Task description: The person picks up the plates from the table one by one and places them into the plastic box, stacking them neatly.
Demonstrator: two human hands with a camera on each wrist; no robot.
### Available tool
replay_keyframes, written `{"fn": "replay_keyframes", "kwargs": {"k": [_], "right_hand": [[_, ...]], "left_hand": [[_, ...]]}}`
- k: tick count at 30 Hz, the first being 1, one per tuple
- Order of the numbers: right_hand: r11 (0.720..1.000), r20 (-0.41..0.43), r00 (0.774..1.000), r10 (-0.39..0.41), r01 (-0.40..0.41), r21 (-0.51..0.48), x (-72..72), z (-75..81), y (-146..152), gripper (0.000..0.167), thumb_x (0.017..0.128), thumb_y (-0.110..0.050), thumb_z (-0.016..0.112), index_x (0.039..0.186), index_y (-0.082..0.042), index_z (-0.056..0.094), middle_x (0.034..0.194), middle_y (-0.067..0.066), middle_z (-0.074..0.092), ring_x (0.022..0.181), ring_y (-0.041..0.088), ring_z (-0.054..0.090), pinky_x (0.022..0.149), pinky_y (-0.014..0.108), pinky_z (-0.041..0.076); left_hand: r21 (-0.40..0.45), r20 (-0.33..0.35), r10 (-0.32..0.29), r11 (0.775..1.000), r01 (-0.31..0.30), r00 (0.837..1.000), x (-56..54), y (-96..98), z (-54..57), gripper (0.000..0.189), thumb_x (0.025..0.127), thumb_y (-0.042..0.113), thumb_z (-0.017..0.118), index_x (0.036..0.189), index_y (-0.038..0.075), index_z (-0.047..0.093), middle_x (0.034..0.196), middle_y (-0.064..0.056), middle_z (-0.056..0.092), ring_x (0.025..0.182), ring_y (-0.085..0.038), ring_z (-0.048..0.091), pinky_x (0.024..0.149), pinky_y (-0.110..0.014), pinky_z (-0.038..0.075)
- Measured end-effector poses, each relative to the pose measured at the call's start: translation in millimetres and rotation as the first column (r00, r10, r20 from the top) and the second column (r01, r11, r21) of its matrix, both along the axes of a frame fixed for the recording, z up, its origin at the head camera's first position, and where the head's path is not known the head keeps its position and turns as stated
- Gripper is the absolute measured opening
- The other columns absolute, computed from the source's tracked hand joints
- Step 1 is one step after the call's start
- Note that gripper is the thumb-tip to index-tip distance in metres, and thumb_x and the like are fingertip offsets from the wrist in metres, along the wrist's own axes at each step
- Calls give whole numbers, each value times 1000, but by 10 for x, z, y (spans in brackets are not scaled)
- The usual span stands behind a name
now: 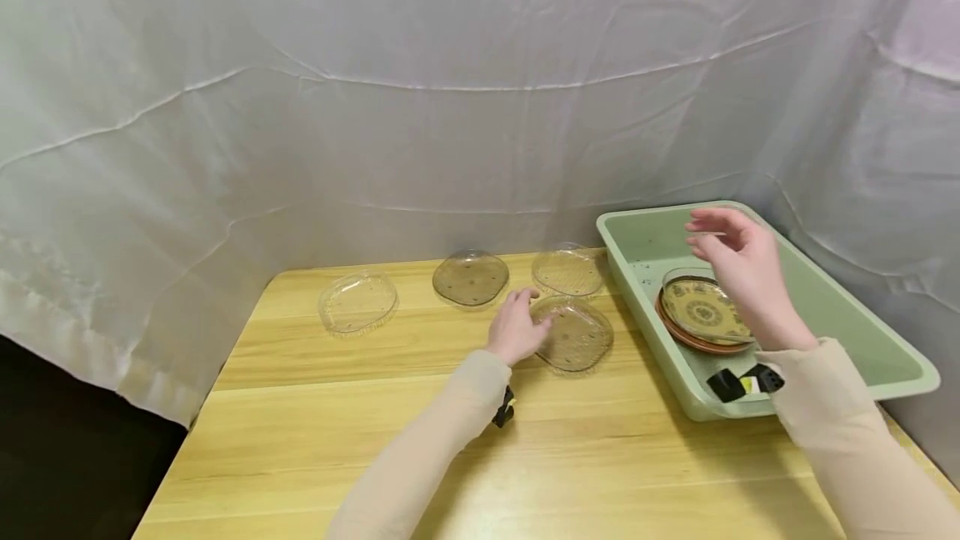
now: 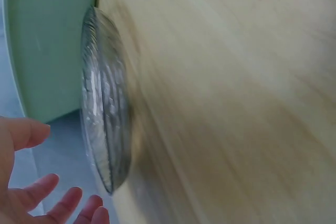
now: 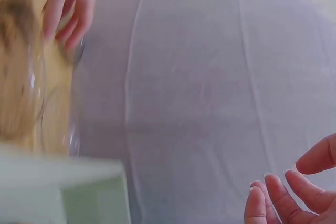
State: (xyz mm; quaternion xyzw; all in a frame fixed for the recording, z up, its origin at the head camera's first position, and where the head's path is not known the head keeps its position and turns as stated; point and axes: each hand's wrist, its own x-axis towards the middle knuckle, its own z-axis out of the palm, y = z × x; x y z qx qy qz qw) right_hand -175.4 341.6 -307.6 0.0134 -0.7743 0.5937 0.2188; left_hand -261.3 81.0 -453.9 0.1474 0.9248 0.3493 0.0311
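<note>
My left hand (image 1: 517, 327) hovers at the left edge of a brownish clear glass plate (image 1: 576, 340) on the table. In the left wrist view, its thumb and fingers (image 2: 64, 205) are spread apart with nothing between them, beside the ridged rim of glass. My right hand (image 1: 742, 269) is raised over the green plastic tub (image 1: 832, 307), fingers loosely bent and holding nothing. Below it, inside the tub, a clear glass dish (image 1: 686, 272) lies on a patterned yellow plate (image 1: 701, 311), with a reddish-brown rim (image 1: 701, 347) under that.
Three more glass plates lie along the back of the wooden table (image 1: 360, 423): a clear one (image 1: 358, 303) at left, a brownish one (image 1: 471, 279) in the middle and a clear one (image 1: 567, 270) near the tub. A grey curtain (image 1: 450, 148) hangs behind.
</note>
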Motion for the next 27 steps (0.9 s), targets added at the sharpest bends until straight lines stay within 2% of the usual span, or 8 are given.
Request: {"fn": "replay_keyframes", "kwargs": {"k": [4,8,12,15,18,22,27], "right_hand": [[990,-20,994,107,-109,-91,102,-24,-267,38,96,7,51,113,-25,63,103,-16,69,93,-2,66,80,6,55],[970,-13,982,187,-187,-155,182,-125,-505,34,97,7,51,116,-20,62,104,-14,70,95,0,67,83,10,56],[942,37,968,249,-233,-242,266,-275,-724,33,99,7,48,129,-3,55,107,-12,69,98,1,67,89,14,57],[934,93,961,260,-225,-279,286,-406,-883,39,99,6,46,138,8,44,106,-14,68,99,1,66,92,16,56],[925,141,955,261,-205,-321,258,-537,-1018,42,99,5,44,141,11,40,104,-15,66,97,1,65,92,16,57],[900,192,942,276,-183,-396,176,-692,-1124,40,101,5,43,140,9,40,100,-13,67,94,2,66,88,16,57],[882,228,935,271,-147,-448,50,-820,-1164,32,102,3,43,133,2,48,96,-11,69,91,3,68,84,17,58]], "left_hand": [[-6,47,45,999,-45,998,-37,-40,-57,55,96,34,67,144,14,50,138,-11,56,115,-29,60,94,-42,55],[-15,67,86,996,-85,994,-70,-63,-136,53,95,34,68,140,12,53,134,-12,58,120,-31,57,99,-45,53],[-59,64,92,994,-88,994,-80,-67,-192,51,94,36,68,137,11,56,128,-13,61,118,-31,58,99,-44,53],[-85,62,85,993,-80,994,-75,-77,-213,51,93,36,69,135,10,58,123,-13,63,115,-30,60,97,-43,54],[-93,61,78,993,-72,995,-67,-98,-219,50,93,36,70,133,8,59,121,-13,64,114,-30,61,96,-44,54],[-100,74,80,992,-72,994,-56,-137,-219,47,92,35,71,130,8,60,123,-12,63,115,-31,60,98,-44,54],[-118,73,85,990,-76,994,-80,-173,-213,43,91,32,73,126,10,62,119,-11,63,113,-31,60,95,-44,54]]}}
